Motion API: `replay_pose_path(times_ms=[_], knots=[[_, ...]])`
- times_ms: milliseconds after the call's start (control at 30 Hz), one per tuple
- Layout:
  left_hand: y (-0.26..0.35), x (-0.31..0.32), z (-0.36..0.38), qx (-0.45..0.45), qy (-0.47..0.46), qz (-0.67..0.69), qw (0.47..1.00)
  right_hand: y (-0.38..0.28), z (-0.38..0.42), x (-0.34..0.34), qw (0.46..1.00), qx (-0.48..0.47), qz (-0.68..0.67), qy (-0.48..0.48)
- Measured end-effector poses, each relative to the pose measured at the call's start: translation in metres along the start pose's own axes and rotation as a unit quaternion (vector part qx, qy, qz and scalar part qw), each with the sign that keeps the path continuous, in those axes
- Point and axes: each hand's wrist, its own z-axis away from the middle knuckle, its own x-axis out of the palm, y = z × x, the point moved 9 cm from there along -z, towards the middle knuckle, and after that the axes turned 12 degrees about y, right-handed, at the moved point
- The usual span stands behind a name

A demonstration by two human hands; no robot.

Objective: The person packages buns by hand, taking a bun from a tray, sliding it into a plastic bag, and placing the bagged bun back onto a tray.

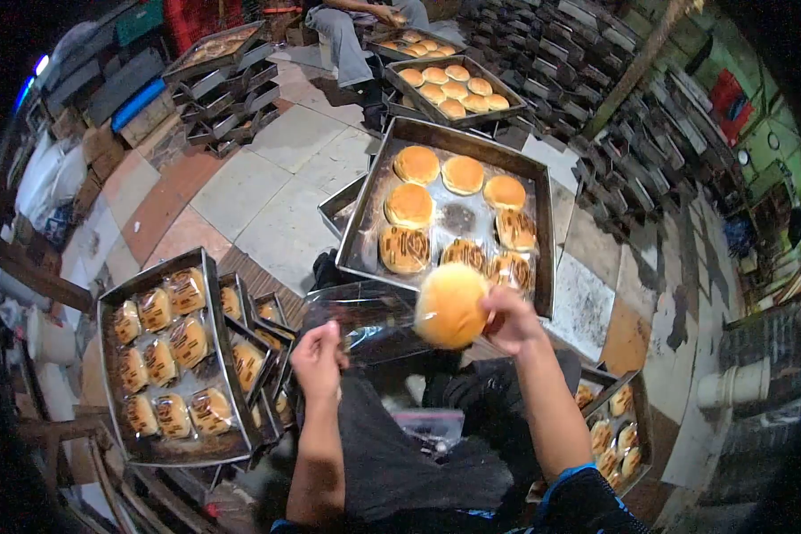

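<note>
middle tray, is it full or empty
In between: the middle tray has buns on it, some in printed bags, around a bare spot.

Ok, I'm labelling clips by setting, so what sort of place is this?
Probably a bakery's packing area: it has bare buns, buns in printed wrappers and stacked metal trays.

And we're in what looks like a bakery's work area: metal trays of round golden buns (454, 92) up ahead, a tray of wrapped buns (160, 360) over on the left, dark tins (543, 62) stacked high across the back, a worn tiled floor (249, 191) underneath, and a seated person (347, 36) beside the far trays!
</note>
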Motion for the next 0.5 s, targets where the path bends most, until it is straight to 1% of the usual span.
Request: replay_pose_path(times_ms=[67, 133, 167, 200, 233, 267, 300, 333, 367, 400, 433, 467, 500], knots=[[0.007, 0.014, 0.018, 0.055, -0.047, -0.060, 0.996, 0.027, 0.041, 0.024, 0.992, 0.030, 0.111, -0.046], [0.018, 0.006, 0.033, 0.059, -0.052, -0.099, 0.992, 0.031, 0.076, 0.040, 0.995, 0.009, 0.087, -0.037], [0.036, 0.003, 0.040, 0.170, -0.050, -0.138, 0.975, 0.033, 0.088, 0.043, 0.996, -0.021, 0.073, -0.042], [0.054, 0.001, 0.051, 0.277, -0.047, -0.174, 0.944, 0.035, 0.100, 0.045, 0.994, -0.070, 0.084, -0.024], [0.048, 0.004, 0.061, 0.129, -0.046, -0.077, 0.988, 0.018, 0.120, 0.060, 0.967, -0.191, 0.170, 0.006], [0.073, 0.032, 0.100, 0.025, -0.082, 0.042, 0.995, 0.002, 0.142, 0.079, 0.917, -0.306, 0.253, 0.036], [0.069, 0.044, 0.115, -0.023, -0.161, 0.104, 0.981, -0.014, 0.166, 0.103, 0.778, -0.500, 0.380, 0.030], [0.089, 0.068, 0.137, -0.013, -0.184, 0.203, 0.962, -0.012, 0.179, 0.118, 0.745, -0.539, 0.394, 0.018], [0.092, 0.079, 0.153, -0.043, -0.294, 0.246, 0.923, -0.010, 0.189, 0.134, 0.699, -0.578, 0.421, -0.017], [0.099, 0.078, 0.158, -0.050, -0.235, 0.291, 0.926, -0.007, 0.198, 0.149, 0.648, -0.615, 0.446, -0.050], [0.114, 0.079, 0.159, -0.052, -0.258, 0.308, 0.914, -0.008, 0.206, 0.160, 0.650, -0.587, 0.479, -0.062], [0.127, 0.079, 0.161, -0.055, -0.283, 0.324, 0.901, -0.010, 0.212, 0.165, 0.651, -0.591, 0.471, -0.066], [0.136, 0.076, 0.168, -0.056, -0.282, 0.316, 0.904, -0.010, 0.217, 0.168, 0.646, -0.597, 0.470, -0.078]])
